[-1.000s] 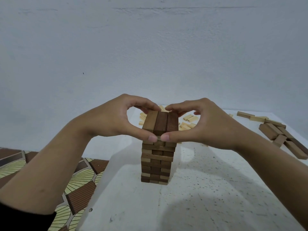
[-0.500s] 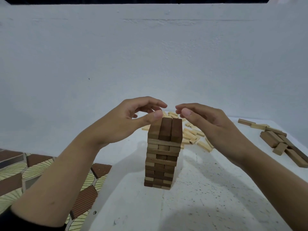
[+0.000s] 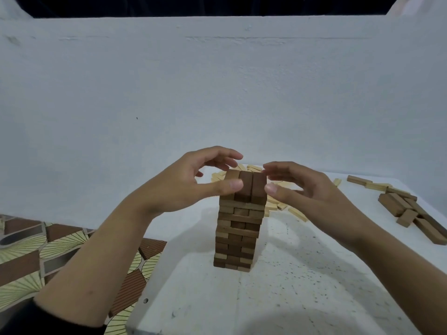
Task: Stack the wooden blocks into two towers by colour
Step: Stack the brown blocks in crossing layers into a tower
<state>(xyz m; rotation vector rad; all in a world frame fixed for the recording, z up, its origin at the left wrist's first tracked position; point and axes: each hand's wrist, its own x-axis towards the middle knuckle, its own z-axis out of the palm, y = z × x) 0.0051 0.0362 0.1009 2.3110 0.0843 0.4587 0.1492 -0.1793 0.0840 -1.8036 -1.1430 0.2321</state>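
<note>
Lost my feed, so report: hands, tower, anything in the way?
Left hand open, thumb at top layer. Right hand open alongside. Brown tower upright. Nothing blocking.

The pale blocks at centre are partly hidden behind the tower and right hand; the loose brown blocks are cut by the right edge.

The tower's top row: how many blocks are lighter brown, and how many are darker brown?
lighter brown block: 1
darker brown blocks: 2
Total: 3 blocks in the top row of the tower
</note>
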